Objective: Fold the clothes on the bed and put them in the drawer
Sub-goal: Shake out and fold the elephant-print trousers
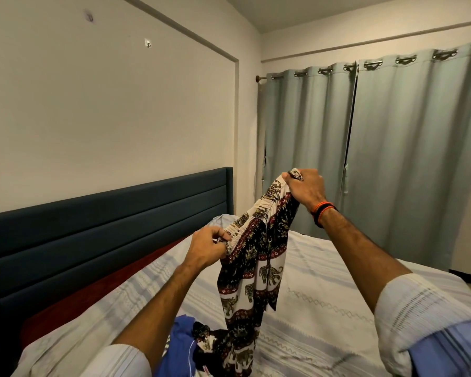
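Elephant-print trousers (252,270) hang above the bed (324,308), waistband gripped at one end by the curled fingers of the left hand (206,247) and at the other, higher, by the right hand (306,187), legs trailing onto the bedspread beside a blue garment (178,341).

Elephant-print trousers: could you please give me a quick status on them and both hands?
Left hand and right hand both grip the waistband. Trousers held up, legs trailing onto the bed. Blue garment waits below. Nothing in the way.
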Action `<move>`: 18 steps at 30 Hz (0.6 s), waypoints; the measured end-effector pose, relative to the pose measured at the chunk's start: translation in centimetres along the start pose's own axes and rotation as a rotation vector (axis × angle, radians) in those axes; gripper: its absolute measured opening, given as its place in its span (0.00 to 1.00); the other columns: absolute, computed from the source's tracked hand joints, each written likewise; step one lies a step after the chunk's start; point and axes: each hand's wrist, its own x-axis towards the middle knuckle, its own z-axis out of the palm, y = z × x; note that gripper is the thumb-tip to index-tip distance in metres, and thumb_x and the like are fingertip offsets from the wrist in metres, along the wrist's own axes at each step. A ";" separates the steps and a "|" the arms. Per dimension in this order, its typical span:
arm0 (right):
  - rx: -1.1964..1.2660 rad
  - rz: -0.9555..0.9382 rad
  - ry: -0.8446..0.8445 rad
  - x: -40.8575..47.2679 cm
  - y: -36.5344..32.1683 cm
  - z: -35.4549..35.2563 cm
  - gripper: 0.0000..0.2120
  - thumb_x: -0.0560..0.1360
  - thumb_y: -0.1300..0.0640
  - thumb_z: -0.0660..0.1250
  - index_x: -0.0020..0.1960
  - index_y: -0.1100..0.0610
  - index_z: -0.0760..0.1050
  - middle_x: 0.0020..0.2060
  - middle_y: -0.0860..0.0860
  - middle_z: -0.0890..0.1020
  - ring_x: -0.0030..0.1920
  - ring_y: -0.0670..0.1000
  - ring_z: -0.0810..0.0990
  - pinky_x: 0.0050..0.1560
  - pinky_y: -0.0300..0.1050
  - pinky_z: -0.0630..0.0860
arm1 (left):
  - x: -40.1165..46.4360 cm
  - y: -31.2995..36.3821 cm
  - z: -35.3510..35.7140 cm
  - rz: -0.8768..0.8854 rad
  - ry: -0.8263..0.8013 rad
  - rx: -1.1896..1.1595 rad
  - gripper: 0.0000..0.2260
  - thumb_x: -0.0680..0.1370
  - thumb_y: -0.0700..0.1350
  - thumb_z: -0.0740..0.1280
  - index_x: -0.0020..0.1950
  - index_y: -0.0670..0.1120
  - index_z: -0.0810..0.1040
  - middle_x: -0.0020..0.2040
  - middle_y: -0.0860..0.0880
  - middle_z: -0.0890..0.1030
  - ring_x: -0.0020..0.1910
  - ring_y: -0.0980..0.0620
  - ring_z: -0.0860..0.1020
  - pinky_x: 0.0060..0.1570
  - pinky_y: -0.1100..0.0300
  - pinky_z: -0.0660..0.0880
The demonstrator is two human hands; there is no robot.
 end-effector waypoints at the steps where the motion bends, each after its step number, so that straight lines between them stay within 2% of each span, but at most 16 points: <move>1: 0.002 -0.005 -0.002 0.0 -0.1 0.1 0.17 0.79 0.53 0.66 0.32 0.56 0.74 0.36 0.53 0.79 0.36 0.49 0.75 0.33 0.38 0.68 | -0.2 -0.1 -0.1 0.001 0.006 -0.014 0.11 0.69 0.31 0.69 0.44 0.47 0.82 0.49 0.50 0.83 0.46 0.52 0.82 0.38 0.59 0.82; 4: -0.004 -0.015 -0.003 0.0 -0.2 0.2 0.18 0.80 0.53 0.66 0.31 0.54 0.73 0.37 0.52 0.79 0.37 0.49 0.75 0.31 0.36 0.67 | -0.3 -0.5 -0.4 -0.008 -0.003 -0.060 0.13 0.71 0.31 0.67 0.45 0.48 0.82 0.51 0.50 0.83 0.46 0.51 0.82 0.41 0.56 0.83; 7: -0.006 -0.018 -0.009 0.1 -0.2 0.2 0.13 0.79 0.53 0.66 0.40 0.60 0.79 0.38 0.53 0.80 0.37 0.48 0.75 0.30 0.35 0.67 | -0.7 -0.7 -0.9 -0.016 -0.105 -0.014 0.15 0.73 0.31 0.62 0.43 0.46 0.85 0.48 0.49 0.84 0.45 0.53 0.82 0.41 0.61 0.81; 9: -0.005 -0.022 -0.012 0.0 -0.2 0.3 0.12 0.79 0.53 0.67 0.45 0.62 0.81 0.39 0.53 0.80 0.37 0.47 0.75 0.30 0.34 0.67 | -0.8 -0.8 -1.3 -0.017 -0.164 0.031 0.13 0.75 0.34 0.63 0.42 0.46 0.86 0.46 0.48 0.85 0.44 0.51 0.82 0.42 0.60 0.81; 11: -0.004 -0.026 -0.013 0.0 -0.2 0.4 0.12 0.79 0.53 0.67 0.46 0.62 0.82 0.40 0.53 0.80 0.39 0.49 0.77 0.32 0.35 0.68 | -0.7 -1.1 -1.5 0.003 -0.228 0.091 0.08 0.76 0.40 0.67 0.40 0.47 0.85 0.43 0.50 0.84 0.44 0.51 0.81 0.44 0.57 0.80; 13: -0.009 -0.031 -0.011 -0.1 -0.2 0.5 0.12 0.79 0.53 0.67 0.47 0.62 0.82 0.41 0.53 0.81 0.42 0.51 0.78 0.34 0.36 0.69 | -0.6 -1.0 -1.8 0.015 -0.278 0.189 0.09 0.74 0.52 0.73 0.39 0.48 0.83 0.40 0.52 0.83 0.41 0.55 0.80 0.37 0.62 0.77; 14: -0.019 -0.034 -0.010 -0.1 -0.2 0.4 0.13 0.79 0.53 0.67 0.47 0.62 0.83 0.41 0.53 0.81 0.43 0.51 0.78 0.36 0.37 0.69 | -0.4 -0.9 -2.0 0.019 -0.273 0.230 0.13 0.71 0.57 0.75 0.41 0.48 0.83 0.40 0.52 0.83 0.40 0.56 0.81 0.35 0.63 0.77; 16: -0.046 -0.050 -0.002 0.0 0.0 0.3 0.13 0.79 0.52 0.66 0.45 0.62 0.82 0.41 0.54 0.82 0.42 0.52 0.78 0.39 0.39 0.71 | -0.2 -0.3 -2.6 0.033 -0.180 0.255 0.15 0.69 0.58 0.76 0.42 0.47 0.83 0.38 0.50 0.83 0.38 0.55 0.81 0.35 0.61 0.78; 18: -0.086 -0.055 -0.009 0.1 0.6 -0.1 0.15 0.80 0.52 0.66 0.44 0.63 0.81 0.40 0.55 0.81 0.41 0.52 0.77 0.36 0.39 0.69 | 0.4 0.2 -3.7 0.026 0.000 0.200 0.14 0.71 0.57 0.75 0.36 0.48 0.80 0.33 0.51 0.81 0.33 0.54 0.79 0.30 0.62 0.74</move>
